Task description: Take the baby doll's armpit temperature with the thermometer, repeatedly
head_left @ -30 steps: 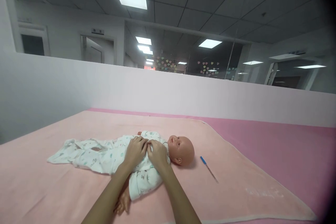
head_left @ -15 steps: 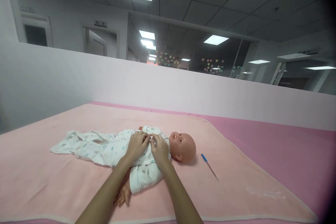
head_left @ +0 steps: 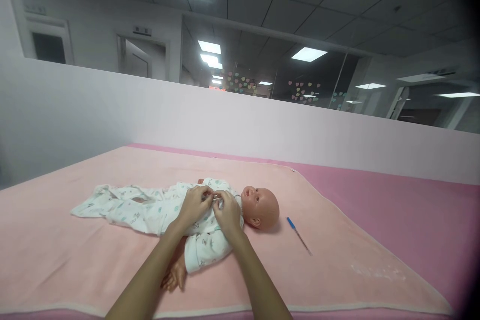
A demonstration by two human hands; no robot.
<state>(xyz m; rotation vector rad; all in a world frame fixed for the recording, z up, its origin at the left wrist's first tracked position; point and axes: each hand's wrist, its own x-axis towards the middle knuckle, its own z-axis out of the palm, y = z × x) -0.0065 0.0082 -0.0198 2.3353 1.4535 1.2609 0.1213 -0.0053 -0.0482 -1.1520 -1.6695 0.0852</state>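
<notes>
A baby doll [head_left: 264,210] lies on its back on the pink blanket, head to the right, in a white patterned baby outfit [head_left: 172,215]. Over its chest, my left hand [head_left: 195,206] is closed, thumb and fingers pinching the front of the outfit. Close beside it, my right hand [head_left: 228,211] pinches the same front edge nearer the neck. The fingertips nearly meet, and a small pale bit shows between them; whether it is a fastener I cannot tell. The doll's near hand [head_left: 175,276] sticks out of its sleeve below my left wrist.
Right of the doll's head lies a thin stick with a blue end [head_left: 291,223]. The peach-pink blanket [head_left: 337,260] covers a pink padded surface [head_left: 412,205]. A low white wall [head_left: 262,125] runs behind, with windows and doors beyond.
Both hands stay at the doll's chest, with only slight finger movement. The whole view has shifted very slightly.
</notes>
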